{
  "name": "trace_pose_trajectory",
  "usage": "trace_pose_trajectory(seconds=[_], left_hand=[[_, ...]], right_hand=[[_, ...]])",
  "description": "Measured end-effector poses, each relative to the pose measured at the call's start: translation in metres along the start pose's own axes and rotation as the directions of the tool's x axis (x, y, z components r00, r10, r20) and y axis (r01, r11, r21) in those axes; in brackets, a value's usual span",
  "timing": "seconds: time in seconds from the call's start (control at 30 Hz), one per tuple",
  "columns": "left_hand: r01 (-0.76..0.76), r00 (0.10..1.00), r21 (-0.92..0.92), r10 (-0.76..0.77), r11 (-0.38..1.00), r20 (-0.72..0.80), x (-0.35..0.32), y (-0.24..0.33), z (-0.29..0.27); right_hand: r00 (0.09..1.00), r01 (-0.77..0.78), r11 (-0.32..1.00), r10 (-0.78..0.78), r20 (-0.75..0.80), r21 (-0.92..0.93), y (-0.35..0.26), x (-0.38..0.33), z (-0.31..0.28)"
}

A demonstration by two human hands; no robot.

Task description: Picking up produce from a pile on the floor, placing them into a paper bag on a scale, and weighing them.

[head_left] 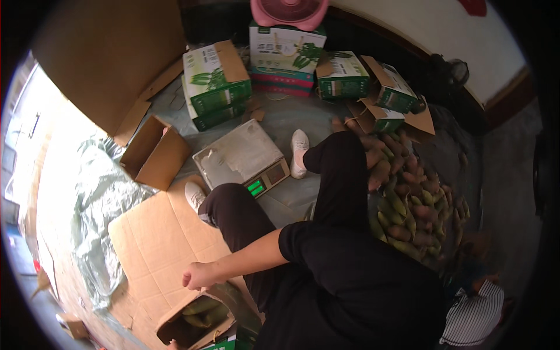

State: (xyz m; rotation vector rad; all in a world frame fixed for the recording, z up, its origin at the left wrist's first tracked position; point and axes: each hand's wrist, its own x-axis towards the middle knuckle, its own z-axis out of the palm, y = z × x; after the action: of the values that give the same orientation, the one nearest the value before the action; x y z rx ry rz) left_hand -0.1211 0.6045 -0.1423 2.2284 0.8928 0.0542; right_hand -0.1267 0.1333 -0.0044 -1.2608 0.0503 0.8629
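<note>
My right arm reaches across my body to the left. My right hand (200,275) is closed just above an open carton (175,324); whatever its fingers hold, if anything, is hidden. Inside the carton lie several long green fruits or vegetables (207,312), their exact kind unclear. Of my left hand (172,345), only a bit of finger shows at the lower edge, beside the carton. Under and beyond the carton lies a flat sheet of cardboard (154,233).
Ahead of my legs stands a scale (236,154) with a lit green display. An empty brown box (156,153) is left of it. Printed green-and-white cartons (217,81) line the back, one under a pink fan (290,11). Long green and brownish produce (408,204) is heaped at right.
</note>
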Motion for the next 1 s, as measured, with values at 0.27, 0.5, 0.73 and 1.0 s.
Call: trace_pose_trajectory(seconds=[0.27,0.5,0.73,1.0], left_hand=[[-0.361,0.927,0.141,0.372,0.922,-0.059,-0.009,0.066,-0.013],[-0.585,0.747,-0.205,0.620,0.785,0.241,-0.120,0.284,0.089],[-0.595,0.512,-0.362,0.686,0.718,0.517,-0.262,0.440,0.184],[-0.585,0.367,-0.355,0.629,0.729,0.685,-0.321,0.493,0.244]], right_hand=[[0.902,0.378,0.925,-0.378,-0.206,-0.042,-0.093,-0.093,-0.132],[0.689,0.482,0.861,-0.487,-0.536,-0.163,-0.101,-0.218,-0.274],[0.330,0.407,0.891,-0.349,-0.877,-0.202,-0.035,-0.328,-0.386],[0.103,0.354,0.932,0.041,-0.994,0.075,0.117,-0.396,-0.497]])
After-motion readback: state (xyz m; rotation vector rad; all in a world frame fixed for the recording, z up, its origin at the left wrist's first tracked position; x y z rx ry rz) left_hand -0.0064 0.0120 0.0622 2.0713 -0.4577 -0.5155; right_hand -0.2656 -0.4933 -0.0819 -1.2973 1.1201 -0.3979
